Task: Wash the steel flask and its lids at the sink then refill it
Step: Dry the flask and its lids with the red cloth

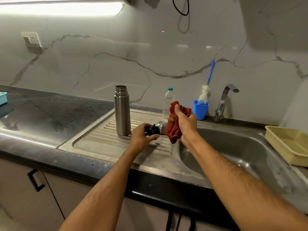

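L hand [142, 136] pinches black inner lid [152, 130] over drainboard [93, 139]; R hand [184, 123] grips red cloth [173, 130] just beside. Steel flask [122, 110] upright, uncapped, left of both.

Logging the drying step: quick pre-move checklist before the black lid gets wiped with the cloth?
1. Left hand holds the black lid: ok, fingers curled round it.
2. Right hand holds the red cloth: ok, bunched in its grip.
3. Cloth touching the lid: cannot tell, they sit close together above the drainboard.
4. Steel flask stable: ok, upright on the drainboard, mouth open, clear of both hands.
5. Steel lid in place: cannot tell, mostly hidden behind cloth and hand.
6. Tap off: ok, no water visible.
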